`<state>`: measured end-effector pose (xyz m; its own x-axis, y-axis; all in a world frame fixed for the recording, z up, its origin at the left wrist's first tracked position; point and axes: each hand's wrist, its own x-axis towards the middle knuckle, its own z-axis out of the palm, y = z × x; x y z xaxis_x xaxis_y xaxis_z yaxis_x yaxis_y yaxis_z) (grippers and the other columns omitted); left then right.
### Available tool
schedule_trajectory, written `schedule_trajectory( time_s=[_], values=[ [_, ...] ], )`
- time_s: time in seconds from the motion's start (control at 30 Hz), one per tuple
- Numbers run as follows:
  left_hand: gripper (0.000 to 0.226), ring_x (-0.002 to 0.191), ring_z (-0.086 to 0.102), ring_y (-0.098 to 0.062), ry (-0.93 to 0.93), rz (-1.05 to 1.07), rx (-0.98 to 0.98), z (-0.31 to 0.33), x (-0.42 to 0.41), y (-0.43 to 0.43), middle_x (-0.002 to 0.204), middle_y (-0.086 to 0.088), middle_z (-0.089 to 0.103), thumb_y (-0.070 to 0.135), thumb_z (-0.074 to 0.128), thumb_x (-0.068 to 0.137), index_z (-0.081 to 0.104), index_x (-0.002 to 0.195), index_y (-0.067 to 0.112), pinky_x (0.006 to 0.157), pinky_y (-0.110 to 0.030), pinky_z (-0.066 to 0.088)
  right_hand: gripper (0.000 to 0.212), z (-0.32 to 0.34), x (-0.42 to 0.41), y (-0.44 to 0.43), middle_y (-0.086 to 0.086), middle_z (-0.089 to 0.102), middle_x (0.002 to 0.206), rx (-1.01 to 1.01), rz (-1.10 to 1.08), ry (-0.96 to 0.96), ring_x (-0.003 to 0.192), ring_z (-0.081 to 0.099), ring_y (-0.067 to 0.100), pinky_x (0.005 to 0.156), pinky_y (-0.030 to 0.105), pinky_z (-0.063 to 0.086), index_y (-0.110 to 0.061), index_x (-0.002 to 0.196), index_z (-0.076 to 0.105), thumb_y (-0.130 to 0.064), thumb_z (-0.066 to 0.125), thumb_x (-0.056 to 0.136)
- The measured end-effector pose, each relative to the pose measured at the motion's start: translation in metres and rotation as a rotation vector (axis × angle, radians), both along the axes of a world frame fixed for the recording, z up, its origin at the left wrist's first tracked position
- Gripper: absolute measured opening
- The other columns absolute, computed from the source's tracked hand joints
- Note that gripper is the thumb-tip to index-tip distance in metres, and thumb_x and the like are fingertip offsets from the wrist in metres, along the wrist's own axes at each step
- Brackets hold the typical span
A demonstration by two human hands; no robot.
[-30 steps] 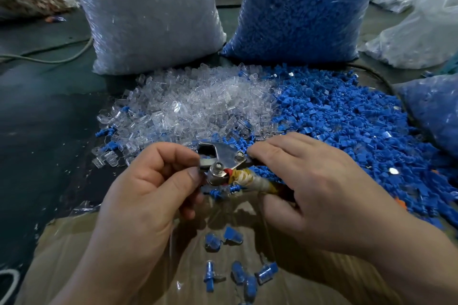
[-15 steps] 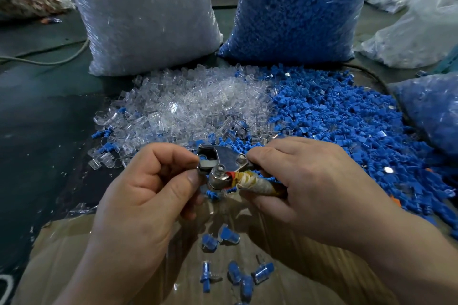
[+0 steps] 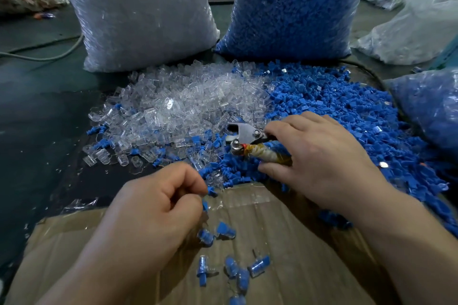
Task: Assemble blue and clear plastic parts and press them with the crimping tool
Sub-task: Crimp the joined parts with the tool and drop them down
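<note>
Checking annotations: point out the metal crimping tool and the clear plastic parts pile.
metal crimping tool (image 3: pixel 244 132): head view, steel head.
clear plastic parts pile (image 3: pixel 178 104): head view, pile's centre.

Crimping tool (image 3: pixel 244 137) handles hidden under right hand (image 3: pixel 319 156) — clear-parts bag (image 3: pixel 138 15) top cropped.

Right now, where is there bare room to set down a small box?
Bare: the dark surface left of the clear pile, and the cardboard right of the finished pieces. Crowded: the middle, where the clear pile meets the blue pile.

Sacks (image 3: pixel 138 15) behind loose parts (image 3: pixel 322 111)
</note>
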<state>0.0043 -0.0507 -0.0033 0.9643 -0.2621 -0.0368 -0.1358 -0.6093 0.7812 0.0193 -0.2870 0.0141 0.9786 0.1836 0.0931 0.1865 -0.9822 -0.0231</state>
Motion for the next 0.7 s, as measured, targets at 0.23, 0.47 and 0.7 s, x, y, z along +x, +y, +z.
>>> schedule_trajectory(
  time_s=[0.23,0.47,0.7],
  values=[
    [0.018,0.077,0.066,0.005,-0.108,-0.289,0.217,0.006,-0.003,0.003,0.087,0.033,0.067,0.055,0.051,0.084,0.061,0.099,0.052,0.063,-0.019,0.053,0.053,0.001,-0.006,0.006,-0.008,0.059,0.113,0.066,0.01,-0.08,0.105,0.048,0.019,0.094,0.041,0.037,-0.03,0.119,0.059,-0.064,0.036,0.086],
    [0.019,0.066,0.063,0.004,-0.19,-0.229,0.199,0.009,-0.003,0.005,0.073,0.023,0.066,0.051,0.05,0.083,0.066,0.084,0.042,0.056,-0.015,0.047,0.018,0.003,-0.036,0.046,-0.007,0.054,0.084,0.358,0.414,0.072,0.077,0.05,0.013,0.067,0.038,0.047,-0.022,0.097,0.061,-0.035,0.05,0.096],
    [0.019,0.063,0.06,0.003,-0.136,-0.11,0.304,0.003,-0.004,0.003,0.072,0.027,0.065,0.039,0.055,0.077,0.054,0.093,0.05,0.049,-0.026,0.049,0.042,-0.003,-0.033,0.052,-0.005,0.054,0.1,0.266,0.425,0.203,0.094,0.049,0.017,0.079,0.04,0.049,-0.024,0.113,0.057,-0.038,0.028,0.087]
  ],
)
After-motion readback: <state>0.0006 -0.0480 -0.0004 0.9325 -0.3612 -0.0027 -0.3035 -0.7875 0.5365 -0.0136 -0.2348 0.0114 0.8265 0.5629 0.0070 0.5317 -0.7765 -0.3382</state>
